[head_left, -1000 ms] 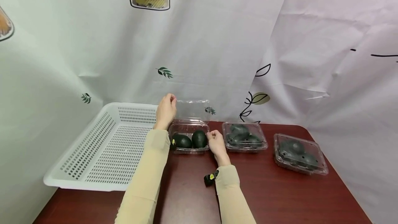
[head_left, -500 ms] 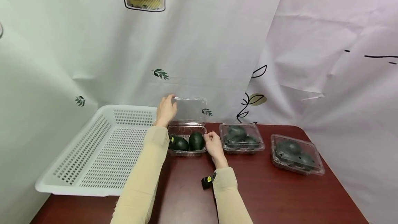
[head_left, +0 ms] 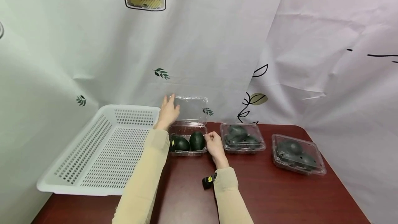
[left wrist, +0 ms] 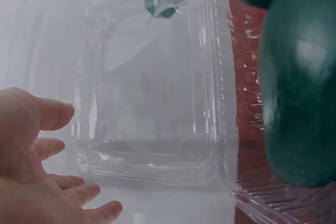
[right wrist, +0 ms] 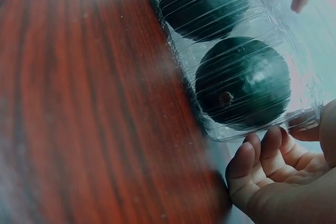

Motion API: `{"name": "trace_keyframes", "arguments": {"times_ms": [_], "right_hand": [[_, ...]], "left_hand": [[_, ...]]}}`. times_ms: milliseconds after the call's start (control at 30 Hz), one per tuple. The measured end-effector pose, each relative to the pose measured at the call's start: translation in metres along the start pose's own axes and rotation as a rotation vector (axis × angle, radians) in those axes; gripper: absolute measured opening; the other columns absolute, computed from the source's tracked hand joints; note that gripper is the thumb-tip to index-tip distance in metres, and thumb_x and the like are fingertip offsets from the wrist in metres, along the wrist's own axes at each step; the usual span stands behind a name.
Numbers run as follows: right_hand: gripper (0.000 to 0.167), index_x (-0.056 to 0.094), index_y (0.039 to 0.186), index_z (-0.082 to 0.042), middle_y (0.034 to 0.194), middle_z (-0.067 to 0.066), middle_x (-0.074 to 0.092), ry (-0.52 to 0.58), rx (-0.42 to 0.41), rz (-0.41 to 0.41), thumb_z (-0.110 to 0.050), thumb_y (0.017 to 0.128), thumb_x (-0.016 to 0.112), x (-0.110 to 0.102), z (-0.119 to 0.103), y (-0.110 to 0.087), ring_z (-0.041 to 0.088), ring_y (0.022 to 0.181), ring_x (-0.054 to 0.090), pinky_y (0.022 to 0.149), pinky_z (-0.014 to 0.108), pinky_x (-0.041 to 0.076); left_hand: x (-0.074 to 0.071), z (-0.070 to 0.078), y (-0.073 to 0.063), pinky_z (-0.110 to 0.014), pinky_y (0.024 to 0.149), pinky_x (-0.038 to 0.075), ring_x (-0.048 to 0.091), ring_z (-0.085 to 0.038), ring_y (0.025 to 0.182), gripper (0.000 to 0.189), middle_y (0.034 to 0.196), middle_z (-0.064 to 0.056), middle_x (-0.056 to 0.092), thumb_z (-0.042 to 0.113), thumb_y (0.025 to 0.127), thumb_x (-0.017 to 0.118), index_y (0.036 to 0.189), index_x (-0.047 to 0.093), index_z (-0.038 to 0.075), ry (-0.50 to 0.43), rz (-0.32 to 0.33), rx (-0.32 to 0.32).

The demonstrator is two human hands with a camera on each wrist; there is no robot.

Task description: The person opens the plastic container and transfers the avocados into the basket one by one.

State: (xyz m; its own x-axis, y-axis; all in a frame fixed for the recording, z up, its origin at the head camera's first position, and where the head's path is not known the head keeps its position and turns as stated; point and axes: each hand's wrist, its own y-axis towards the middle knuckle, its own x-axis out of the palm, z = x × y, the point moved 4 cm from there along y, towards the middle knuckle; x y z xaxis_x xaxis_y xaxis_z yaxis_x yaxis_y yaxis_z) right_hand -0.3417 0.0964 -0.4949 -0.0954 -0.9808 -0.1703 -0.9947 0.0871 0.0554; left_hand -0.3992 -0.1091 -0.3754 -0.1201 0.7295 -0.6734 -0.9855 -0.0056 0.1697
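A clear plastic clamshell box (head_left: 189,153) stands on the table with its lid (head_left: 193,110) raised against the backdrop. Inside lie dark green oval fruits, one upright (head_left: 197,141) and one on its side (head_left: 181,143). My left hand (head_left: 168,113) is beside the lid's left edge; in the left wrist view its fingers (left wrist: 55,107) are spread and apart from the lid. At the box's right side, my right hand (right wrist: 286,174) pinches the rim, thumb above and curled fingers against the outer wall.
On the left is a large white perforated basket (head_left: 66,175). Two lidded clear boxes of dark green fruit, a nearer one (head_left: 242,138) and a farther one (head_left: 298,155), sit to the right on the red-brown table (head_left: 264,193). Printed fabric (head_left: 217,44) hangs close behind.
My left hand's fingers have spread from a curled pose at the lid's edge, and the lid stays raised. My right hand has kept its place at the rim. The head view has shifted slightly.
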Motion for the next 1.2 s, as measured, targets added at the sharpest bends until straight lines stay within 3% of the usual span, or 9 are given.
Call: {"name": "trace_keyframes", "arguments": {"times_ms": [267, 400, 567, 733, 967, 1067, 1200], "right_hand": [[0.016, 0.053, 0.091, -0.004, 0.065, 0.001, 0.043, -0.002, 0.015, -0.003, -0.015, 0.102, 0.052, -0.002, 0.001, 0.002, 0.014, 0.055, 0.041, 0.052, 0.028, 0.035], [0.016, 0.053, 0.091, -0.004, 0.066, 0.001, 0.042, -0.015, 0.011, 0.012, -0.016, 0.102, 0.052, -0.004, 0.0, 0.004, 0.014, 0.056, 0.041, 0.054, 0.028, 0.035], [0.016, 0.054, 0.09, -0.004, 0.065, 0.0, 0.042, -0.002, -0.011, 0.01, -0.016, 0.101, 0.052, -0.003, -0.001, 0.004, 0.014, 0.056, 0.04, 0.053, 0.028, 0.034], [0.016, 0.053, 0.087, -0.006, 0.064, 0.0, 0.043, 0.006, -0.03, -0.003, -0.013, 0.101, 0.051, -0.001, -0.002, 0.002, 0.013, 0.054, 0.041, 0.051, 0.027, 0.034], [0.016, 0.054, 0.092, -0.003, 0.066, 0.001, 0.044, 0.005, 0.026, 0.012, -0.016, 0.102, 0.052, -0.003, 0.001, 0.004, 0.014, 0.057, 0.042, 0.054, 0.028, 0.036], [0.016, 0.054, 0.092, -0.003, 0.066, 0.001, 0.045, -0.002, 0.044, 0.015, -0.016, 0.102, 0.052, -0.003, 0.002, 0.004, 0.014, 0.057, 0.043, 0.054, 0.028, 0.037], [0.016, 0.054, 0.092, -0.004, 0.066, 0.0, 0.044, -0.007, 0.049, 0.009, -0.017, 0.102, 0.052, 0.0, 0.002, 0.003, 0.014, 0.058, 0.043, 0.054, 0.028, 0.036]], "left_hand": [[0.002, 0.017, -0.016, -0.056, 0.113, 0.018, 0.013, -0.042, 0.144, 0.061, 0.16, -0.023, 0.003, 0.021, 0.102, 0.05, 0.155, 0.023, 0.008, 0.0, 0.102, 0.091], [0.008, 0.024, -0.026, -0.056, 0.112, 0.022, 0.018, -0.043, 0.143, 0.059, 0.159, -0.024, 0.009, 0.021, 0.101, 0.052, 0.154, 0.028, 0.007, -0.015, 0.124, 0.126], [0.018, 0.028, -0.035, -0.056, 0.108, 0.029, 0.03, -0.041, 0.138, 0.053, 0.155, -0.021, 0.024, 0.025, 0.101, 0.052, 0.149, 0.038, 0.008, 0.032, 0.047, 0.174], [0.027, 0.027, -0.042, -0.054, 0.105, 0.035, 0.041, -0.035, 0.133, 0.05, 0.148, -0.017, 0.04, 0.029, 0.101, 0.053, 0.145, 0.045, 0.008, 0.116, -0.065, 0.177], [0.046, 0.028, -0.053, -0.05, 0.104, 0.037, 0.046, -0.035, 0.129, 0.052, 0.14, -0.019, 0.05, 0.028, 0.096, 0.064, 0.141, 0.05, 0.006, 0.188, -0.237, 0.212], [0.053, 0.025, -0.059, -0.051, 0.102, 0.039, 0.048, -0.035, 0.128, 0.055, 0.139, -0.018, 0.051, 0.031, 0.094, 0.066, 0.141, 0.051, 0.006, 0.222, -0.252, 0.19], [0.06, 0.02, -0.067, -0.053, 0.098, 0.042, 0.053, -0.036, 0.123, 0.058, 0.137, -0.016, 0.055, 0.038, 0.092, 0.068, 0.139, 0.054, 0.008, 0.289, -0.221, 0.139]]}}
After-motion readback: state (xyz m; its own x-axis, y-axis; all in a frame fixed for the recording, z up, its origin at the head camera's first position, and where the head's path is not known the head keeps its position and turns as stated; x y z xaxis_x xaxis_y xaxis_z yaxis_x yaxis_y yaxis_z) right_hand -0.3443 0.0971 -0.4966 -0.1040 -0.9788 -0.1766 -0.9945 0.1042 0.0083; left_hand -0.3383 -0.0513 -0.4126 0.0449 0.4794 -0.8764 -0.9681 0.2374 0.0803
